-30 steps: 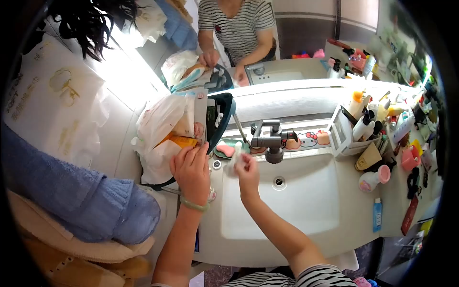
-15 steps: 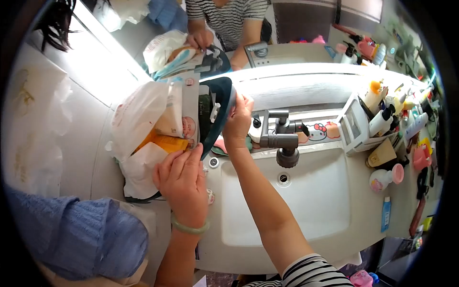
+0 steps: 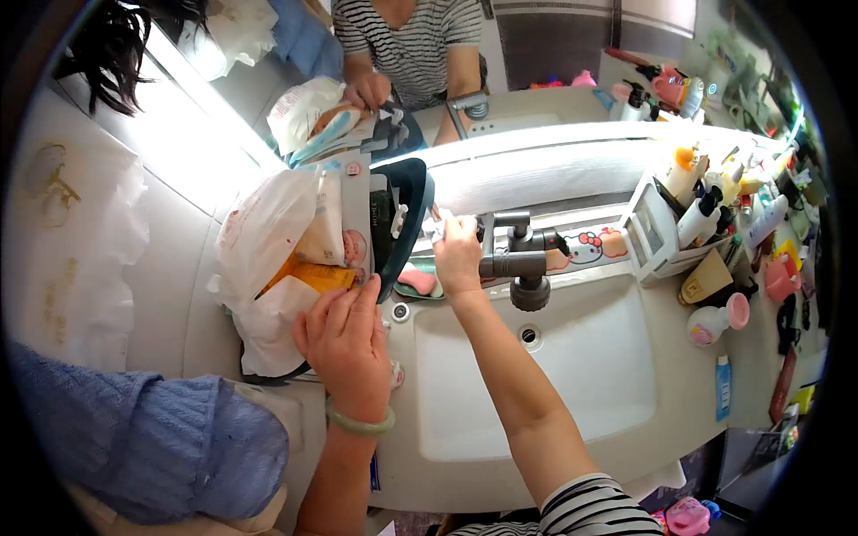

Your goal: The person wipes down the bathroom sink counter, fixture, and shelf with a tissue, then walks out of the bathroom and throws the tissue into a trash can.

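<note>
The mirror spans the far side and shows my striped top and both my arms. On its near side runs the counter, with the white sink sunk in its middle. A blue towel lies bunched at the near left. The dark basket stands left of the sink, toward the far side, and the white bag fills its left half and spills over the rim. The white caddy, full of bottles, stands at the far right. Near the basket's right side, the dark faucet reaches over the far edge of the sink. My left hand lies at the basket's near corner, fingers side by side, their tips on the rim beside the bag; I cannot tell whether they grip it. My right hand is at the basket's right, just left of the faucet, fingers bent together. A small pale thing shows at those fingertips, too blurred to name, and I cannot tell whether I grip it. An orange packet sits in the basket, just beyond my left hand. A blue tube lies right of the sink. The pink soap rests in its dish, nearer and left of my right hand. A pale green bangle circles my left wrist.
</note>
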Tool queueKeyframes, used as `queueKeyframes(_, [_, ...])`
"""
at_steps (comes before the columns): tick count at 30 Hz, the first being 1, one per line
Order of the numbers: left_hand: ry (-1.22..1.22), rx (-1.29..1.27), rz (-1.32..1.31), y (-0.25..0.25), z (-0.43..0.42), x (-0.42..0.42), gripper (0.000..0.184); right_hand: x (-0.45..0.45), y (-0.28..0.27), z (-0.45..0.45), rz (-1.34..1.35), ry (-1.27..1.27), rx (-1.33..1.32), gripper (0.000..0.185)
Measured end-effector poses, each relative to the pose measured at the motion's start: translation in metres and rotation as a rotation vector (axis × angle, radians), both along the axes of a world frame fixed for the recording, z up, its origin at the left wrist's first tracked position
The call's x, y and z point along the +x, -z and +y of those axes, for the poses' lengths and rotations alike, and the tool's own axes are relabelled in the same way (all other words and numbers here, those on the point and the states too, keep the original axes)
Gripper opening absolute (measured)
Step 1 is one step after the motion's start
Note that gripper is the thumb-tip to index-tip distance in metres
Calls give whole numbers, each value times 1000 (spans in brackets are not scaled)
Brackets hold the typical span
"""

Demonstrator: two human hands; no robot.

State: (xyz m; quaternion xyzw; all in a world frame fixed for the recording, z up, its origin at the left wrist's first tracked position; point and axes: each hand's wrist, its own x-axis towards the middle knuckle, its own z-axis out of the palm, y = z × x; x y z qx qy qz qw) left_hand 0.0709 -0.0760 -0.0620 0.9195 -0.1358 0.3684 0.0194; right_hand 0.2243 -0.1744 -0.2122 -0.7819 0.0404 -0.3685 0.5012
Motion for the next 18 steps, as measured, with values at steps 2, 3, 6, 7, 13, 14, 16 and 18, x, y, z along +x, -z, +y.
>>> queueKeyframes(2, [-15, 4, -12, 1, 0, 0, 26, -3, -43, 5, -89, 3, 81, 21])
queueKeyframes(3, [-31, 12, -17, 2, 0, -1, 25, -8, -66, 4, -76, -26, 95, 19])
queueKeyframes(6, [-8, -6, 6, 2, -1, 1, 24, -4, -54, 12, -45, 73, 97, 16])
queueKeyframes(7, [-11, -5, 5, 3, 0, 3, 24, -1, -43, 17, -72, 134, 65, 15])
queueKeyframes(13, [-41, -24, -6, 7, 1, 1, 27, -1, 50, 17, 334, 101, -105, 19])
queueKeyframes(14, [-34, -18, 1, 4, -2, 0, 27, 0, 53, 15, 330, 94, -139, 17])
queueKeyframes(16, [-25, -20, -3, 0, -3, -1, 27, -2, 39, 12, 276, 86, -142, 15])
queueKeyframes(18, [-19, -9, -21, 4, 0, 1, 28, -3, 4, 17, 131, 74, -7, 14])
